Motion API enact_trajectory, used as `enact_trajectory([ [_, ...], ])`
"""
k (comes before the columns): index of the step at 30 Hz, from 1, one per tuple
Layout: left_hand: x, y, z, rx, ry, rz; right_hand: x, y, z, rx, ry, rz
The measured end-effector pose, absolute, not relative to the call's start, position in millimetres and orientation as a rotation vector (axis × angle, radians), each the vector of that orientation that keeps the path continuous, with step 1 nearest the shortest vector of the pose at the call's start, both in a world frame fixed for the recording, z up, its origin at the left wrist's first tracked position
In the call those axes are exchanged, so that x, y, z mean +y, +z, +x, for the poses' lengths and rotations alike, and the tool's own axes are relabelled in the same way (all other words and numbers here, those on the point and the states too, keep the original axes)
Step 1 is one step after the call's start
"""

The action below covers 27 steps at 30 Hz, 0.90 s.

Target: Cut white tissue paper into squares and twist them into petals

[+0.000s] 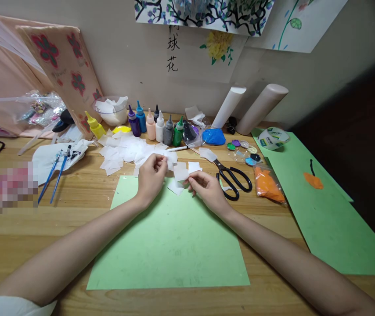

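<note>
My right hand (207, 189) pinches a small white paper square (181, 172) between thumb and fingertips, over the far edge of a green sheet (171, 245). To its left, my left hand (152, 179) is closed in a pinch, with a bit of white paper (171, 157) showing at the fingertips. A loose white piece (175, 187) lies just below the held square, at the top of the green sheet. Behind my left hand spreads a pile of white paper pieces (121, 147). Black-handled scissors (236, 177) rest just beyond my right hand.
Several paint bottles (150, 124) stand along the wall, near a bowl (113, 112) of white paper. Two brushes (59, 175) lie at left. On the right are a bag of orange clay (269, 184), a tape roll (273, 138) and another green sheet (326, 219).
</note>
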<state>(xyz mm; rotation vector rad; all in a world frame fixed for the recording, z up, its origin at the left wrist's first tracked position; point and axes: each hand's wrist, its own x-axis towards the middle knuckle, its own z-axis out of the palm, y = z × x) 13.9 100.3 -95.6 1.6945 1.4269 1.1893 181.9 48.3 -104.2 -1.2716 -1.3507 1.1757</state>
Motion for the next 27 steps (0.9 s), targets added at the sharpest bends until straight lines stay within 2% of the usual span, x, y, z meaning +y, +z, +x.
enact_trajectory([
  [7, 106, -97, 13, 1.526, 1.282, 1.535, 49, -104, 182, -1.415, 1.217, -1.239],
  [14, 101, -98, 13, 1.585, 1.356, 1.625, 41, -96, 178, -1.886, 0.697, -1.347],
  [17, 99, -96, 14, 1.559, 1.358, 1.647, 39, -96, 177, -1.961, 0.583, -1.374],
  [27, 94, -90, 15, 1.34, 1.188, 1.825, 43, -96, 180, -1.759, 0.641, -1.371],
])
